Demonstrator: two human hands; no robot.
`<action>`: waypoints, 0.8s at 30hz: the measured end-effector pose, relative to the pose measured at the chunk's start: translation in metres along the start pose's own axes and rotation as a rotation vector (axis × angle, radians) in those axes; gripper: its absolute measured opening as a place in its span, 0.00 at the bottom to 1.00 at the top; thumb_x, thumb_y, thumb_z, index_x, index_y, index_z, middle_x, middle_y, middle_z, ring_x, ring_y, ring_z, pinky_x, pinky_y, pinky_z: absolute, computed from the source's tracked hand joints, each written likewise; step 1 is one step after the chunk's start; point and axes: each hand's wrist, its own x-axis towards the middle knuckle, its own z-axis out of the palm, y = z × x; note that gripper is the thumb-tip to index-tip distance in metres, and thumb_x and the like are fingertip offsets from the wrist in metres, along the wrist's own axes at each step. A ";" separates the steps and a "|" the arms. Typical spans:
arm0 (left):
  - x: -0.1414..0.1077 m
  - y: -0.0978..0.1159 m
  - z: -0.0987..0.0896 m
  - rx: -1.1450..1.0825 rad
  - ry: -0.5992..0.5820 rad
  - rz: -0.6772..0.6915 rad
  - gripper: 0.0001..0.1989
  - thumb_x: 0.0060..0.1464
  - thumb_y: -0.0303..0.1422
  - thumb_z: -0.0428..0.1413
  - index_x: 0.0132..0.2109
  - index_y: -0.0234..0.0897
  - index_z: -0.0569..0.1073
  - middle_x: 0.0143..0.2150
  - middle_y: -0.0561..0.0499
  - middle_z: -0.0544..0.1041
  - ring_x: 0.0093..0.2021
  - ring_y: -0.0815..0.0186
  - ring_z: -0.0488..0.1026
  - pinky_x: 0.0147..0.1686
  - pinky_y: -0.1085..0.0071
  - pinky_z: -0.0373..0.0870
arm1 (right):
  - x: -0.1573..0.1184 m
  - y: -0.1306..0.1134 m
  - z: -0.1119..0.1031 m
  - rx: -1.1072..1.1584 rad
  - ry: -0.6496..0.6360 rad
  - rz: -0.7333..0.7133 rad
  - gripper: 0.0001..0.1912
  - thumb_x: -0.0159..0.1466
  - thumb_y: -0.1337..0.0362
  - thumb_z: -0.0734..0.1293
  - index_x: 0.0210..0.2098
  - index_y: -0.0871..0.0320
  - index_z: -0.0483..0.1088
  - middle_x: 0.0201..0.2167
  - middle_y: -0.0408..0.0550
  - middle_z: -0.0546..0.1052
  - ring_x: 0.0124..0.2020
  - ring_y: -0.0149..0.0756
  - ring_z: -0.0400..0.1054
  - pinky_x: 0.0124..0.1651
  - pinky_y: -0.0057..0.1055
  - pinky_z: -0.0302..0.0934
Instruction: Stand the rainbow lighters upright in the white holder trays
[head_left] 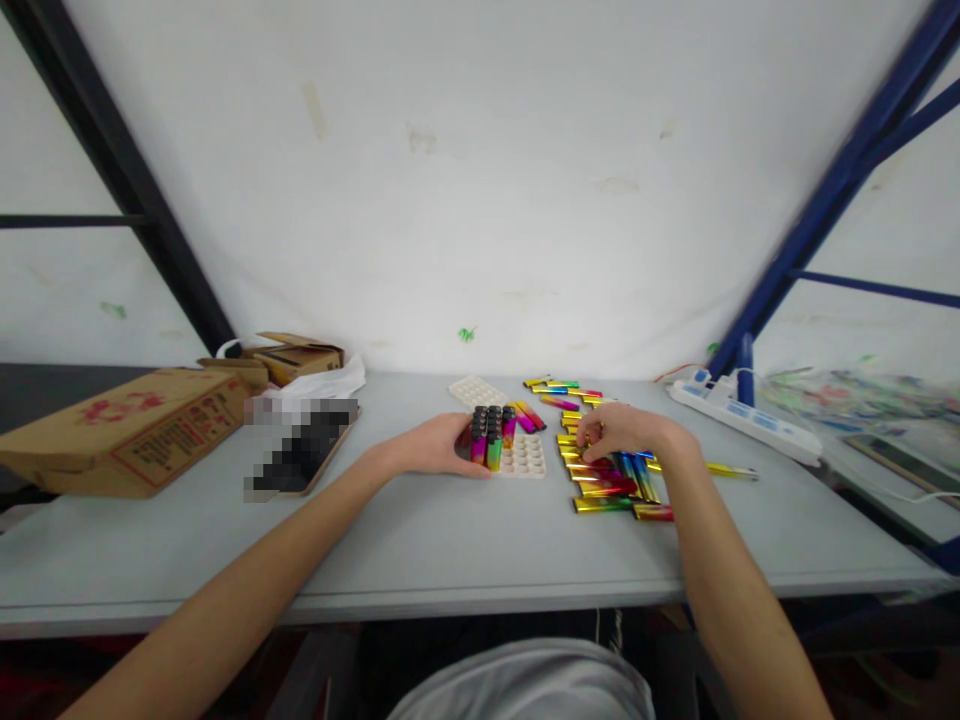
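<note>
Shiny two-tone lighters (478, 445) with black tops stand upright in rows at the left part of a white tray with round pockets (529, 460). My left hand (442, 445) is closed around the left side of this group, its thumb in front and its fingers behind. Right of the tray lies a loose spread of colourful lighters (604, 505) with gold ends. Over that spread my right hand (626, 428) bends down, thumb and fingers pinched on a gold-ended lighter, largely hidden by the fingers. Two pink and yellow lighters (530, 416) lie behind the tray.
A second white tray (478, 390) lies near the wall. At left are a cardboard box (127, 425), an opened carton (296, 358), a white plastic bag (326, 380) and a dark phone-like slab (304, 450). A white power strip (742, 415) lies at right by a blue post (744, 370).
</note>
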 end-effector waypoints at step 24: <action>0.002 -0.007 0.002 0.010 0.011 -0.008 0.38 0.44 0.55 0.66 0.56 0.35 0.73 0.52 0.45 0.79 0.49 0.51 0.76 0.49 0.62 0.72 | 0.025 -0.038 0.012 0.316 0.605 -0.370 0.18 0.70 0.48 0.63 0.48 0.55 0.72 0.46 0.48 0.79 0.43 0.39 0.72 0.45 0.33 0.62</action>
